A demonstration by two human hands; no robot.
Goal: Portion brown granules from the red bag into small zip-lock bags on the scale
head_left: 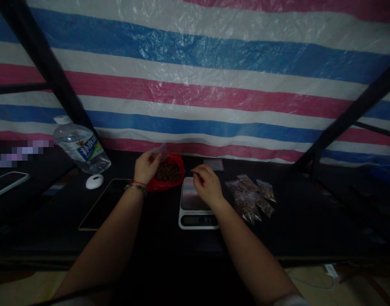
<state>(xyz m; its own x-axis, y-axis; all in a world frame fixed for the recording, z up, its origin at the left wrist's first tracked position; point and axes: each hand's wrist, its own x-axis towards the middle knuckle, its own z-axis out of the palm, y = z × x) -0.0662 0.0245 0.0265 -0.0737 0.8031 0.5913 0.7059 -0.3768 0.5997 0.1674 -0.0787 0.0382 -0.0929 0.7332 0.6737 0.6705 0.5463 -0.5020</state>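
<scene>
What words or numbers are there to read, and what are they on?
No text is clear enough to quote.
Bottle label: big pale characters on blue, too blurred.
Scale display: no readable number.
Filled bags: no readable writing.

- Scale: white body, grey plate, dark display.
- Left of the scale, bag: red, around dark brown pieces.
- Right of the scale, sachets: clear, brown contents.
- Behind the scale, sheet: broad pinkish-red, white and blue stripes.
- Under the scale, tabletop: black.
</scene>
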